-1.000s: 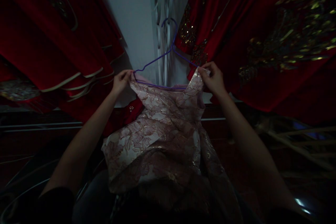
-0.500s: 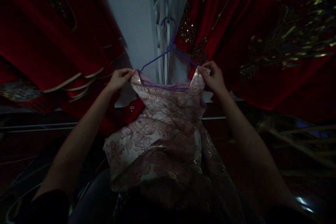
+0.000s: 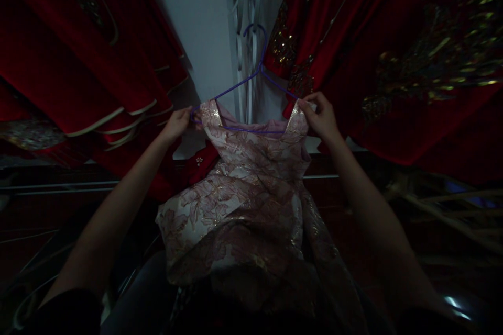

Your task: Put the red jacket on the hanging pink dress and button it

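A pink and white brocade dress (image 3: 255, 167) with metallic flower patterns hangs on a purple clothes hanger (image 3: 239, 84), its skirt falling over my lap into shadow. My left hand (image 3: 178, 123) is closed on the hanger's left end, which sticks out past the dress's left shoulder strap; its fingertips are partly hidden there. At the other shoulder, my right hand (image 3: 321, 115) pinches the right strap between thumb and fingers, over the hanger's arm. The hanger's hook points up, in front of white metal bars.
Red garments with pale trim (image 3: 98, 73) hang at the left. More red cloth with gold sequins (image 3: 444, 52) hangs at the right. White metal bars (image 3: 247, 63) stand at the back by a pale wall (image 3: 196, 26). Yellowish slats (image 3: 440, 209) show dimly at lower right.
My left hand has shifted from the left strap to the hanger's end, now exposed beyond the strap. That strap sits further inward. My right hand keeps its pinch.
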Demonstrator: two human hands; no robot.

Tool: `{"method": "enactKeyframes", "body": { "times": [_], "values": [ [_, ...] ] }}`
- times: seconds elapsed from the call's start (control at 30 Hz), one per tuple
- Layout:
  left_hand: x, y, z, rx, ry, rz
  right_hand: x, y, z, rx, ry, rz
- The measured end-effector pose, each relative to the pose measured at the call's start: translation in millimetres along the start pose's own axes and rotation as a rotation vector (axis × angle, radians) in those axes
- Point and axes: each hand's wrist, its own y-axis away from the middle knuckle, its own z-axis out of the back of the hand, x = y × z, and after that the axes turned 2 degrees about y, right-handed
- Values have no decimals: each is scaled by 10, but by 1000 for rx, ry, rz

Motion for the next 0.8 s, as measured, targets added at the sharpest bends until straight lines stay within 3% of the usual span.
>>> {"method": "enactKeyframes", "body": {
  "times": [0.1, 0.17, 0.33, 0.47, 0.6, 0.73, 0.8],
  "values": [
    [212, 189, 24, 434, -142, 121, -21, 1, -26, 2, -3, 10],
    [260, 334, -51, 580, -394, 92, -33, 1, -35, 0, -7, 14],
    [157, 582, -411, 363, -1143, -2, -19, 7, -28, 7, 11, 1],
    [74, 603, -557, 348, -1191, 33, -2, 13, -23, 8, -2, -7],
    [88, 547, -411, 442, -1106, 137, -18, 9, -25, 16, 6, -8],
    [198, 477, -68, 434, -1099, 191, -8, 11, -19, 22, 22, -1],
    [284, 443, 105, 469, -959, 270, 11, 16, -15, 24, 30, -8]
  ]
}}
